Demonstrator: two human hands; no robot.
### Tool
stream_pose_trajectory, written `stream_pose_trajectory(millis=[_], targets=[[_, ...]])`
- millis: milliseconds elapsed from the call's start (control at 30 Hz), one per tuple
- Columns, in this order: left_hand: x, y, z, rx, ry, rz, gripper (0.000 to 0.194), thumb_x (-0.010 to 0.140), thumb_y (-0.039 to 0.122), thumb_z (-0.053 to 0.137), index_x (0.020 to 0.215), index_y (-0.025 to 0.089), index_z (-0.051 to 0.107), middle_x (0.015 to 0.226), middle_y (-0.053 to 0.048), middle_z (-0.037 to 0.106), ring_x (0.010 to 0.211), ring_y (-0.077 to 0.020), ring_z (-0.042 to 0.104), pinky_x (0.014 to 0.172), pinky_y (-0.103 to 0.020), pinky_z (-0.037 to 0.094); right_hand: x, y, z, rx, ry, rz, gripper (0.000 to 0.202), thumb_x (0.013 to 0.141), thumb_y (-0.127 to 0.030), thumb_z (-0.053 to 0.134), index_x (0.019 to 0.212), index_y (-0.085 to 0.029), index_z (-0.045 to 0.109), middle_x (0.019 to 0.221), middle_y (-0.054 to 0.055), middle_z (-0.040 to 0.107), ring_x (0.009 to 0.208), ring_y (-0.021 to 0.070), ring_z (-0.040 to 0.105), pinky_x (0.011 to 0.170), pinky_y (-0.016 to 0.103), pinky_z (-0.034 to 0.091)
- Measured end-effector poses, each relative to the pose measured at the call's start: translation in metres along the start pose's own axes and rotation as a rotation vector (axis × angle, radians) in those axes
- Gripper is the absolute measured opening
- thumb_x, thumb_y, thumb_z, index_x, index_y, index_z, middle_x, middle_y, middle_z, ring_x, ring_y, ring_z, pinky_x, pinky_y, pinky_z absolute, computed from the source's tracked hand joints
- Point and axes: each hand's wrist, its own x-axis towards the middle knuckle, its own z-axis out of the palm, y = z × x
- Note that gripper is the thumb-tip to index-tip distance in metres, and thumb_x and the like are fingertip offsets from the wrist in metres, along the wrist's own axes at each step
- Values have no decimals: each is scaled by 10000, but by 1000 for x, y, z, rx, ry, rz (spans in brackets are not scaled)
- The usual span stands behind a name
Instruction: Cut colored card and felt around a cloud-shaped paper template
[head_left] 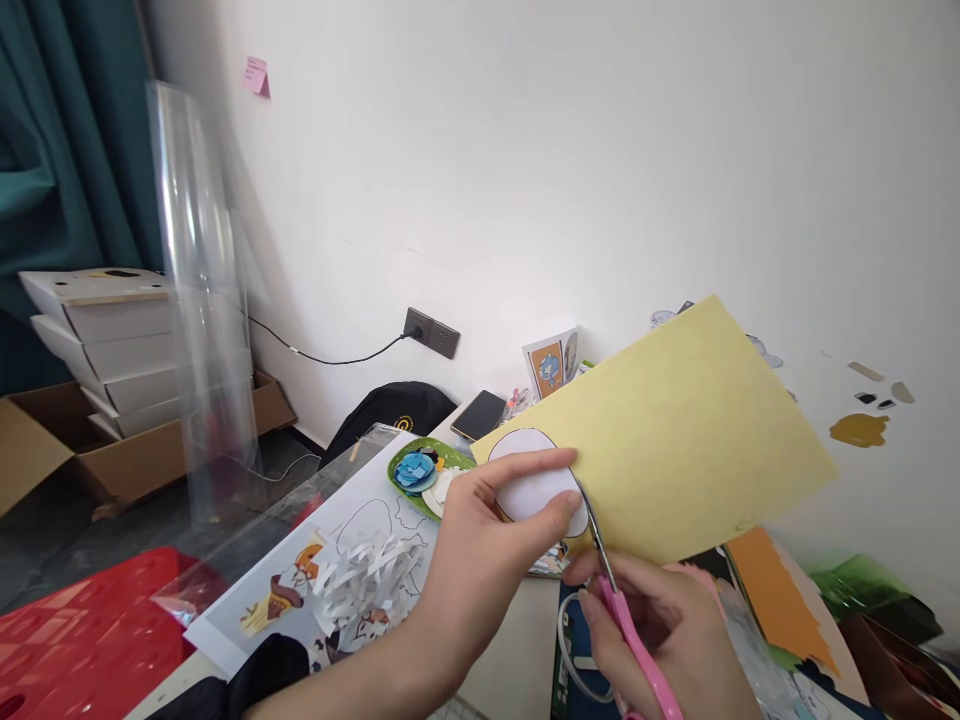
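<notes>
Our yellow sheet, white oval and pink scissors, meeting at the blades.
We hold a large, flat, rectangular yellow paper sheet (690, 420) aslant in the air, its far end raised toward the upper right; against its left end lies a smooth white oval paper piece (535, 490), dark-edged and partly covered, while our pink-handled metal scissors (621, 612) point up and leftward, slim blades along the oval's right edge.

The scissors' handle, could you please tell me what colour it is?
Pink; the scissors' handle shows best in the head view.
</notes>
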Motion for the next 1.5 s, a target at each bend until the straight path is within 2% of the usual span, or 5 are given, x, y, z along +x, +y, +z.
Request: stream_pose_trajectory(millis=[167,467,733,1067,1500], targets=[[2,0,-4,1,29,33,139,706,272,763,844,270,764,737,25,689,647,-81,582,616,-168,456,1,-10,3,137,79,137,30,613,-162,594,607,-172,623,408,-82,402,275,66,354,268,169,328],[1,3,-4,28,6,40,148,716,219,746,851,277,759,719,26,679,630,-77,574,580,-153,448,-8,5,8,490,-52,233,65,691,-240,631,716,-185,608,469,-96,367,304,37,280,315,171,195],[-2,4,1,-27,-68,38,163,757,191,692,900,261,727,450,67,509,417,-69,495,485,-189,442,5,-8,4,449,-107,290,78,657,-197,616,657,-191,539,502,-86,406,338,55,343,353,190,298],[-2,3,3,-32,-64,24,169,753,191,702,915,239,714,570,46,535,442,-68,504,472,-196,429,0,-2,6,380,-121,327,99,650,-145,610,706,-196,548,547,-79,392,416,79,350,383,191,366],[-1,4,1,-46,-42,23,163,765,181,693,912,248,711,593,50,511,452,-58,495,487,-197,423,3,-10,12,366,-27,282,43,635,-193,600,658,-189,564,473,-85,357,371,84,336,337,193,334]])
